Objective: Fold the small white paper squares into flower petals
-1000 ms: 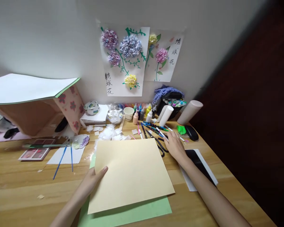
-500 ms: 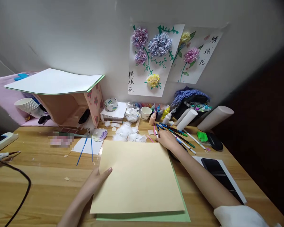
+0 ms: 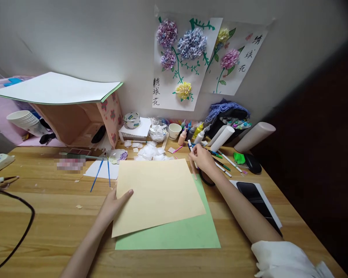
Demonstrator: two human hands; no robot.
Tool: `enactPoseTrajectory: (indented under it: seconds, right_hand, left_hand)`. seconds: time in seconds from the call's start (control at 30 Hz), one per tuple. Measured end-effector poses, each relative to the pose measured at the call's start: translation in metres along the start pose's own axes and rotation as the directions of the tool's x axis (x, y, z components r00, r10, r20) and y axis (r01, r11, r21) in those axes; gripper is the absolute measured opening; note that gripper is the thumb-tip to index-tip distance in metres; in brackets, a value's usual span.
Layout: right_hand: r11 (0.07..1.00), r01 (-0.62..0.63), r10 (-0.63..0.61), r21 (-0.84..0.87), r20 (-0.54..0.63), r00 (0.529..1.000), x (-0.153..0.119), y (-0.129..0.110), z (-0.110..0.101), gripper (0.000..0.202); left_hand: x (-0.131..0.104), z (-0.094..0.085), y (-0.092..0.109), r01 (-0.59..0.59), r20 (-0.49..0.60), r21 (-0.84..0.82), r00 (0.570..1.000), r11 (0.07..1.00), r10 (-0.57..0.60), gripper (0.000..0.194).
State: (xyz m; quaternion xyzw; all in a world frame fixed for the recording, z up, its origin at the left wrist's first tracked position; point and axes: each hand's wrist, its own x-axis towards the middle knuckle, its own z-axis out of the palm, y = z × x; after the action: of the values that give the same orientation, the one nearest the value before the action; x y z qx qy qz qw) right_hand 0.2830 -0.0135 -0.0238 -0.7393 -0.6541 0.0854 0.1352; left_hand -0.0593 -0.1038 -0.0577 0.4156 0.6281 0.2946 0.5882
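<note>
My left hand (image 3: pixel 113 204) grips the left edge of a cream paper sheet (image 3: pixel 156 193), its thumb on top and its other fingers out of sight beneath. Under that sheet lies a green paper sheet (image 3: pixel 174 235), showing along the front and right. Beyond the far right corner of the papers, my right hand (image 3: pixel 204 160) is closed, pinching a white marker pen (image 3: pixel 190 146) that stands up from its fingertips. Several more markers (image 3: pixel 224 166) lie on the table beside that hand. A thin pink stick (image 3: pixel 178 149) is just to its left.
Cotton-like white pieces (image 3: pixel 150 151), a paper cup (image 3: pixel 174 131) and paint bottles (image 3: pixel 182 137) stand at the back. Two blue brushes (image 3: pixel 96 175) lie left. A black phone (image 3: pixel 256 200) is at right, and a black cable (image 3: pixel 29 224) curves at left. Flower pictures (image 3: pixel 188 65) hang on the wall.
My right hand has picked up a white marker from the pile. The cream sheet has turned and slid away from me, baring more green paper. The view has shifted slightly.
</note>
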Motion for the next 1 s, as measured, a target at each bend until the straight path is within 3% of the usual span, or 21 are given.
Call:
enactPoseTrajectory:
  seconds: [0.07,0.1,0.13,0.2,0.27,0.33,0.37,0.43,0.47,0.57,0.7,0.8,0.9,0.93,1.0]
  right_hand:
    - [0.994,0.074,-0.072,0.078,-0.028,0.997,-0.016,-0.003,-0.008,0.020]
    - [0.967,0.163,-0.158,0.195,-0.043,0.987,-0.025,-0.004,-0.010,0.019]
    - [0.930,0.242,-0.242,0.276,-0.033,0.970,-0.035,-0.006,-0.011,0.020]
    - [0.892,0.316,-0.354,0.323,0.063,0.933,-0.057,-0.010,-0.010,0.023]
    - [0.840,0.406,-0.492,0.361,0.187,0.850,-0.078,-0.017,-0.004,0.025]
    - [0.770,0.490,-0.607,0.408,0.232,0.760,-0.096,-0.027,0.004,0.026]
    - [0.737,0.533,-0.653,0.416,0.231,0.722,-0.104,-0.032,0.008,0.027]
    - [0.680,0.621,-0.722,0.390,0.209,0.660,-0.115,-0.041,0.015,0.027]
    - [0.668,0.656,-0.736,0.351,0.186,0.651,-0.119,-0.045,0.017,0.027]
    - [0.634,0.757,-0.773,0.157,0.129,0.621,-0.127,-0.048,0.020,0.028]
    - [0.445,0.891,-0.891,-0.087,0.058,0.451,-0.139,-0.049,0.011,0.025]
    - [0.386,0.914,-0.921,-0.129,0.011,0.390,-0.151,-0.057,0.001,0.022]
    - [0.373,0.922,-0.927,-0.106,-0.012,0.374,-0.157,-0.059,-0.004,0.021]
    - [0.389,0.919,-0.921,-0.070,-0.017,0.389,-0.156,-0.055,-0.005,0.020]
    - [0.506,0.862,-0.858,0.040,-0.082,0.507,-0.148,-0.040,-0.005,0.024]
  left_hand:
    - [0.005,-0.002,-0.005,-0.172,-0.135,0.135,0.972,0.976,0.191,0.062]
    - [0.006,-0.003,-0.007,-0.250,-0.212,0.247,0.929,0.936,0.304,0.067]
    - [0.006,-0.004,-0.008,-0.301,-0.271,0.382,0.868,0.874,0.417,0.071]
    - [0.004,-0.003,-0.007,-0.338,-0.306,0.670,0.686,0.661,0.660,0.073]
    - [-0.001,0.005,-0.004,-0.404,-0.148,0.817,0.542,0.410,0.828,0.057]
    - [-0.006,0.019,0.001,-0.571,0.213,0.812,0.478,0.117,0.852,0.042]
    - [-0.009,0.028,0.004,-0.629,0.372,0.777,0.454,-0.005,0.809,0.039]
    - [-0.013,0.043,0.008,-0.646,0.518,0.748,0.421,-0.155,0.745,0.034]
    - [-0.015,0.048,0.010,-0.651,0.572,0.731,0.422,-0.203,0.703,0.026]
    - [-0.024,0.055,0.015,-0.665,0.668,0.690,0.435,-0.285,0.603,0.024]
    - [-0.047,0.049,0.024,-0.761,0.699,0.634,0.488,-0.137,0.523,0.028]
    - [-0.066,0.043,0.031,-0.797,0.702,0.599,0.568,0.074,0.430,0.034]
    - [-0.071,0.028,0.035,-0.707,0.680,0.524,0.683,0.474,0.267,0.040]
    - [-0.068,0.019,0.035,-0.623,0.693,0.454,0.696,0.637,0.187,0.043]
    - [-0.056,-0.005,0.033,-0.380,0.757,0.250,0.651,0.890,0.065,0.047]
